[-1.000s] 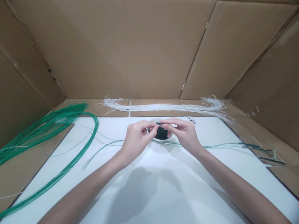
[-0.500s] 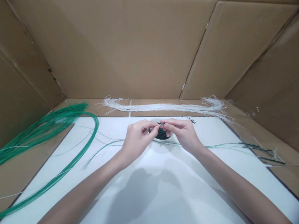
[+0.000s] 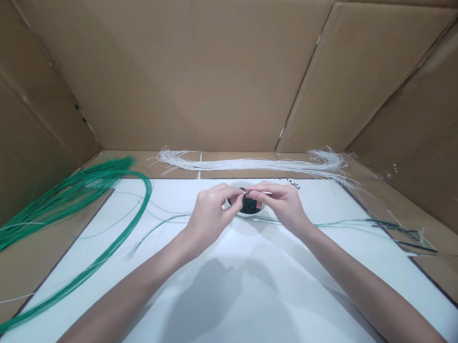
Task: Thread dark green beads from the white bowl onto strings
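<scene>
My left hand (image 3: 212, 212) is closed in a pinch, thumb against forefinger, on the end of a thin pale strand. Facing it, my right hand (image 3: 283, 204) also pinches, its fingertips meeting the left ones; the tiny thing between them is too small to make out. Both sets of fingertips are over a white bowl (image 3: 245, 214) filled with small dark beads (image 3: 249, 206). The hands partly hide the bowl's sides. Thin green strands (image 3: 339, 221) run across the white board behind my wrists, with dark beaded lengths (image 3: 397, 227) at their right ends.
A large bundle of green strands (image 3: 54, 206) curves along the left side. White strands (image 3: 245, 165) lie in a bundle at the back. A few loose dark beads (image 3: 293, 184) are beyond my right hand. Cardboard walls (image 3: 220, 77) enclose the white board (image 3: 145, 301).
My fingertips have shifted slightly and come closer together over the bowl. The pale strand by my left fingers shows less than before. The rest lies as it was.
</scene>
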Action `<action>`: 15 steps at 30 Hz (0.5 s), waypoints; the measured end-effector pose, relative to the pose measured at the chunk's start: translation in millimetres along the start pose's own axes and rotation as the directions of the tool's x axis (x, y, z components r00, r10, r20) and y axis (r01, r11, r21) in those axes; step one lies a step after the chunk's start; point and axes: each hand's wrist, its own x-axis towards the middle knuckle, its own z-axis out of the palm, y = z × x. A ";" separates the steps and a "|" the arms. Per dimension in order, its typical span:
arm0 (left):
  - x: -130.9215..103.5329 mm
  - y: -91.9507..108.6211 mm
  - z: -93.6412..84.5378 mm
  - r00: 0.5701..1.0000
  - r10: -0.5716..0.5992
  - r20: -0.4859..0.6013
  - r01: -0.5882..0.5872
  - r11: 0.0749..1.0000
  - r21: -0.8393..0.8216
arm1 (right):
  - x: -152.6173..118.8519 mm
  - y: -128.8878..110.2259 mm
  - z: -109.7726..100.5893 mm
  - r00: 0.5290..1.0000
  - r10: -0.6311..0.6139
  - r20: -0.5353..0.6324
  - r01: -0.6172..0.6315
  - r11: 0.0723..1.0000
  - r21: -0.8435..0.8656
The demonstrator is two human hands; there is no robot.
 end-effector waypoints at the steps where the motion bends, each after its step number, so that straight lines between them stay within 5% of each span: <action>1: -0.4 -0.8 0.3 0.999 0.037 -0.002 -0.037 0.999 0.014 | 0.0 -0.1 -0.3 1.000 0.004 0.010 -0.004 1.000 -0.010; 15: -1.5 1.0 -0.6 0.992 0.120 -0.025 -0.120 0.993 0.013 | 0.2 -2.5 -3.1 0.999 -0.049 0.020 0.048 0.997 0.060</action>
